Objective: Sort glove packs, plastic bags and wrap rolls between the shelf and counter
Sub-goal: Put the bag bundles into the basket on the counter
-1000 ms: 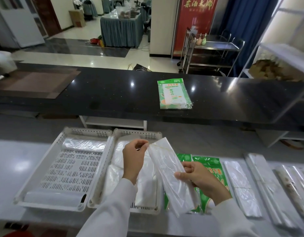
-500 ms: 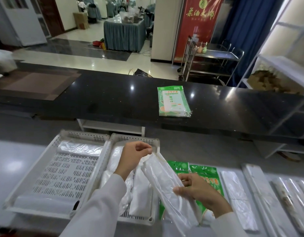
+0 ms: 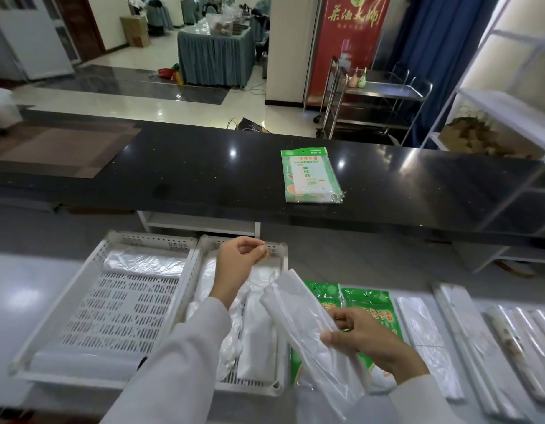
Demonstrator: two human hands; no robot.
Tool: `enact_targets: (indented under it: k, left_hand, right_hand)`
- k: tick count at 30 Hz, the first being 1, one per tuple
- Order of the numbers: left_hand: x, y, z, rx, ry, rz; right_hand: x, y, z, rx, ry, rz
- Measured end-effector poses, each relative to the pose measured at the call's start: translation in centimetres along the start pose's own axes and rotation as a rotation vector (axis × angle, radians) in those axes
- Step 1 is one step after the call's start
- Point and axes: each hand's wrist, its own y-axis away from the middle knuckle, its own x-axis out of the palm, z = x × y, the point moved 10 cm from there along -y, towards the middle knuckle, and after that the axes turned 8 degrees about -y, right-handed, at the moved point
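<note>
My right hand (image 3: 366,341) grips a folded pack of clear plastic bags (image 3: 298,319) by its lower part, held tilted above the grey shelf beside the right white tray (image 3: 282,304). My left hand (image 3: 237,264) hovers over that tray's far end, apart from the pack, and pinches a small tan piece (image 3: 266,254) between thumb and fingers. More plastic bags (image 3: 256,335) lie in the right tray. Two green glove packs (image 3: 369,304) lie on the shelf under my right hand. Another green glove pack (image 3: 309,175) lies on the black counter (image 3: 173,179).
The left white tray (image 3: 90,280) holds a bag bundle (image 3: 142,264) at its far end and a roll (image 3: 81,362) at its near end. Flat bag packs (image 3: 424,335) and long wrap rolls (image 3: 467,347) lie on the shelf to the right. A brown mat (image 3: 60,148) lies on the counter's left.
My left hand has let go of the bag pack's top and lifted away to the left, now pinching a small tan piece. My right hand keeps hold of the pack, which has sunk lower.
</note>
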Motion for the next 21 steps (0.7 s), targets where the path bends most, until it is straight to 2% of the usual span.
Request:
enact_targets:
  k: [4,9,14,21]
  left_hand:
    - [0.4,-1.0,-1.4,0.066,-0.118,0.032]
    - [1.8,-2.6,-4.7,0.173,-0.135,0.100]
    - [3.7,-4.7,-9.1,0.247,-0.144,0.116]
    - [8.3,-10.9,-13.0,0.173,-0.117,0.141]
  right_hand:
    - [-1.9,0.2,0.7,-0.045,-0.091,-0.119]
    - [-5.5,0.0,1.5,-0.094,-0.236,-0.282]
    - [-8.9,-0.7,3.1,-0.159,-0.393,-0.327]
    - [-14.1,-2.7,6.0,-0.230,-0.571,-0.382]
